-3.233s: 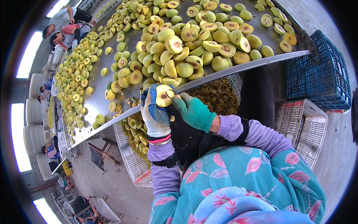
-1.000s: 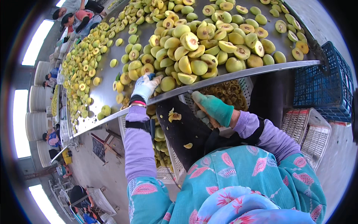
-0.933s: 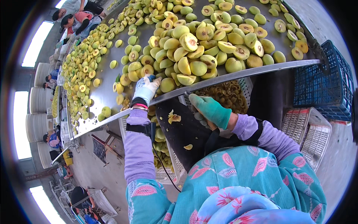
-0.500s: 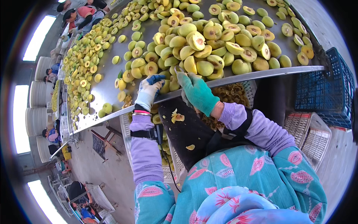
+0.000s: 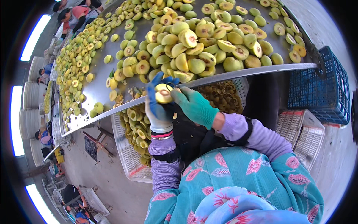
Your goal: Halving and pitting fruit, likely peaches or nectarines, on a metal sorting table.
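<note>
My left hand [image 5: 153, 104], in a white glove with blue fingers, cups a yellow-green fruit half [image 5: 163, 95] with its cut face and brown centre upward. In a green glove, my right hand [image 5: 195, 107] is closed on a small tool whose thin dark loop [image 5: 169, 87] meets the cut face; its handle is mostly hidden in the fingers. Both hands are at the near rim [image 5: 242, 73] of a metal table. Just beyond them lies a heap of similar fruit halves [image 5: 209, 33], some cut side up.
Below the table, a white crate [image 5: 121, 155] at left holds hollowed fruit halves [image 5: 136, 128]. Brown scraps [image 5: 222, 95] lie in another container beneath the rim. Right of me stand a blue crate [image 5: 317, 87] and white crates [image 5: 305, 136]. Other people [image 5: 78, 16] are at far left.
My left hand has drawn back from the heap with a fruit half and turned palm up under it. My right hand has moved slightly left and down, bringing the tool to the fruit.
</note>
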Available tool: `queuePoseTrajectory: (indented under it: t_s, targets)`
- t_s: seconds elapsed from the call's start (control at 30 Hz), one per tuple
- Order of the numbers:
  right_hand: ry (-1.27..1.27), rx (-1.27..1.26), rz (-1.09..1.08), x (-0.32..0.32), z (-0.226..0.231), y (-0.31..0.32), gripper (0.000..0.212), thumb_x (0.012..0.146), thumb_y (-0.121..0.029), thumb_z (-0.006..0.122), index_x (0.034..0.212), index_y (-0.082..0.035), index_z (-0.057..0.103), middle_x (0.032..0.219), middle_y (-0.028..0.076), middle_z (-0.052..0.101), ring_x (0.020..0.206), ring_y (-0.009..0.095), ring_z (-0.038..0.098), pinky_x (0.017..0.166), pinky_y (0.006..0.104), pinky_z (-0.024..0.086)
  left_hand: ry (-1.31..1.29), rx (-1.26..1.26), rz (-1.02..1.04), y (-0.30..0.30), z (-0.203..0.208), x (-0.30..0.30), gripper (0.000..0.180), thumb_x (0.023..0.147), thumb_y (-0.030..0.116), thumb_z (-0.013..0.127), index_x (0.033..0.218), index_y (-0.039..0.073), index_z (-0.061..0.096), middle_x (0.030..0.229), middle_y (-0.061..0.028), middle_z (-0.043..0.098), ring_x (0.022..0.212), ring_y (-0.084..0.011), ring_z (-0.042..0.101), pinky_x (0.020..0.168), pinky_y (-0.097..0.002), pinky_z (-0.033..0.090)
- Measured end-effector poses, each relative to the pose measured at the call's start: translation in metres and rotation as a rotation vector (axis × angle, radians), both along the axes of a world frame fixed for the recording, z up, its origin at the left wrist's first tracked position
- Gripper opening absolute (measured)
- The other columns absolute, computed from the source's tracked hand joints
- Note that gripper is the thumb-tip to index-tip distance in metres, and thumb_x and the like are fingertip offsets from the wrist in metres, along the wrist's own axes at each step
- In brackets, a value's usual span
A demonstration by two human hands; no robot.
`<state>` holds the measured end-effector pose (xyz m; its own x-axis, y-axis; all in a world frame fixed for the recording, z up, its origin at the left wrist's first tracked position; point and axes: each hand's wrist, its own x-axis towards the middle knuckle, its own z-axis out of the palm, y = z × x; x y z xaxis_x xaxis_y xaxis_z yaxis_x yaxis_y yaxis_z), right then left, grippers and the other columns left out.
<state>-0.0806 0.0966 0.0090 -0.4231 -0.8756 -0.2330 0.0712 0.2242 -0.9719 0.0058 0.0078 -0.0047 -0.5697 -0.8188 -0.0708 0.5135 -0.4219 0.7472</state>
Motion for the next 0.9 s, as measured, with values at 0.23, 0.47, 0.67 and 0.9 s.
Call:
queuePoseTrajectory:
  t_s: [0.23, 0.47, 0.67, 0.9]
  targets:
    - [0.394, -0.151, -0.091, -0.013, -0.009, 0.01, 0.036, 0.092, -0.036, 0.047, 0.098, -0.001, 0.053, 0.075, 0.023, 0.06, 0.07, 0.041, 0.06, 0.06, 0.0466, 0.046, -0.099, -0.101, -0.122, 0.005, 0.013, 0.004, 0.038, 0.091, 0.021, 0.049, 0.119, -0.005, 0.049, 0.109, -0.0176, 0.058, 0.104, -0.0258, 0.056, 0.094, -0.0357, 0.044]
    - [0.502, -0.118, 0.022, -0.002, -0.019, 0.02, 0.037, 0.093, -0.036, 0.047, 0.09, 0.0, 0.052, 0.065, 0.022, 0.057, 0.062, 0.04, 0.058, 0.053, 0.0462, 0.043, -0.042, 0.137, 0.031, 0.011, 0.002, -0.004, 0.03, 0.092, 0.026, 0.05, 0.103, -0.002, 0.053, 0.094, -0.0124, 0.061, 0.088, -0.0262, 0.061, 0.079, -0.0387, 0.052]
    - [0.269, -0.161, -0.065, 0.018, -0.034, 0.013, 0.03, 0.094, -0.029, 0.047, 0.089, 0.0, 0.054, 0.069, 0.023, 0.057, 0.065, 0.039, 0.058, 0.054, 0.042, 0.042, -0.276, -0.267, 0.138, 0.015, 0.0, -0.014, 0.022, 0.091, 0.017, 0.053, 0.097, -0.004, 0.056, 0.086, -0.0119, 0.063, 0.072, -0.0225, 0.064, 0.064, -0.0327, 0.055]
    - [0.114, -0.179, -0.112, 0.018, -0.021, 0.018, 0.034, 0.095, -0.032, 0.044, 0.095, 0.001, 0.054, 0.066, 0.014, 0.057, 0.057, 0.025, 0.057, 0.052, 0.0358, 0.045, -0.521, -0.345, 0.168, 0.009, -0.005, -0.014, 0.021, 0.087, 0.013, 0.059, 0.093, -0.006, 0.058, 0.079, -0.0122, 0.064, 0.066, -0.0191, 0.063, 0.06, -0.0296, 0.054]
